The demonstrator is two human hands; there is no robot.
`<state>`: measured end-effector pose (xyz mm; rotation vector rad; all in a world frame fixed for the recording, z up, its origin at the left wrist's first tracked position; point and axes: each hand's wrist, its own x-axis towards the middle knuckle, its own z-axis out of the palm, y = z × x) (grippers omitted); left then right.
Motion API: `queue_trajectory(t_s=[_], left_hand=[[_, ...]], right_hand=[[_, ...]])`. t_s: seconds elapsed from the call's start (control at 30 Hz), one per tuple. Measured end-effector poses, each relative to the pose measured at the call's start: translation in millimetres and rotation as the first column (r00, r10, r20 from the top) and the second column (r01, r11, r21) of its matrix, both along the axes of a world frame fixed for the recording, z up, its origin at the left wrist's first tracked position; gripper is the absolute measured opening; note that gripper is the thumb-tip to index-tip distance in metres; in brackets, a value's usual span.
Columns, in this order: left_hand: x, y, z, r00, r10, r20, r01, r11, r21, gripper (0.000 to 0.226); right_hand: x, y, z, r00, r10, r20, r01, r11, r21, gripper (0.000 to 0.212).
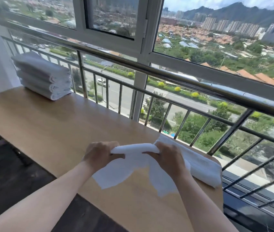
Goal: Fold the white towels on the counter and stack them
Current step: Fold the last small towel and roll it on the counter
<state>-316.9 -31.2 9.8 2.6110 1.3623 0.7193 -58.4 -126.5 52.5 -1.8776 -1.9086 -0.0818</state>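
1. Presently, a smooth tan wooden counter (pixel 49 131) runs beside the metal railing (pixel 183 77).
2. Stack of folded white towels (pixel 44 76), with soft rounded folds, sits at the counter's far left end.
3. Loose white towel (pixel 203 166) lies flat at the right end.
4. Held towel (pixel 132 164) hangs above the near edge, its top edge running left-right and its corners drooping.
5. Left hand (pixel 99 153) and right hand (pixel 168 156) each grip that top edge.

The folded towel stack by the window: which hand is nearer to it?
Left. The left hand grips the held towel, nearer the stack; the right hand grips it farther right.
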Motion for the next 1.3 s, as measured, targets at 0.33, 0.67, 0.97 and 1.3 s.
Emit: queue_trajectory(t_s=[0.33,0.67,0.97,1.3], left_hand=[[-189.1,92.1,-6.0,0.989,0.148,0.026,-0.147,0.989,-0.032,0.069],[-301.6,184.8,25.0,0.973,0.213,0.087,-0.218,0.975,0.05,0.056],[-360.8,312.7,28.3,0.96,0.281,0.022,-0.281,0.96,0.011,0.065],[-431.8,458.6,58.1,0.944,0.319,-0.087,-0.32,0.947,-0.004,0.049]], right_hand=[[-177.4,93.1,1.0,0.999,0.04,0.001,-0.04,0.998,-0.037,0.047],[-288.8,202.8,14.9,0.998,0.042,-0.039,-0.04,0.998,0.039,0.047],[-346.2,344.2,0.6,0.98,0.03,-0.196,-0.03,1.0,0.003,0.05],[-403.7,501.1,-0.2,0.972,0.036,-0.231,-0.052,0.996,-0.067,0.062]])
